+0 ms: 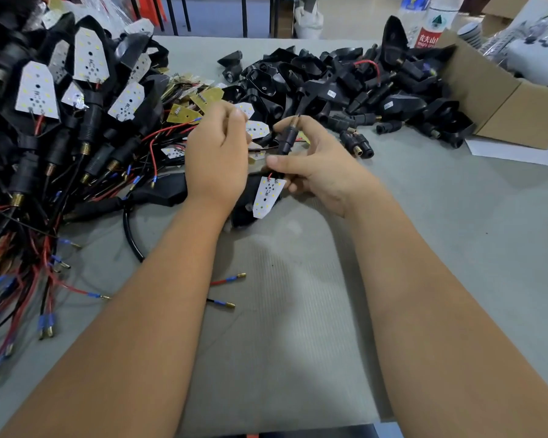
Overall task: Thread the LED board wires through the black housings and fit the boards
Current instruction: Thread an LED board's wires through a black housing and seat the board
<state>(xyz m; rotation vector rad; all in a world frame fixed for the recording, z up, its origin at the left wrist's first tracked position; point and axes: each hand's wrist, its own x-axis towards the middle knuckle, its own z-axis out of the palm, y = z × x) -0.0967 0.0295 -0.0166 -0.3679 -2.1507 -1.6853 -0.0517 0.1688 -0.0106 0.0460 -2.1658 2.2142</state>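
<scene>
My right hand (310,159) grips a black housing (287,139) by its stem, thumb and fingers curled round it. A white LED board (268,196) hangs at the housing's lower end, just below my right thumb. My left hand (217,153) is raised beside it with fingers curled, pinching something small near the fingertips; what it pinches is hidden. Loose white LED boards (257,128) lie just behind my hands.
A heap of finished housings with boards and red and black wires (60,121) fills the left. Empty black housings (345,86) are piled at the back right, next to a cardboard box (500,102). Two loose wire ends (231,279) lie on the grey table (298,311).
</scene>
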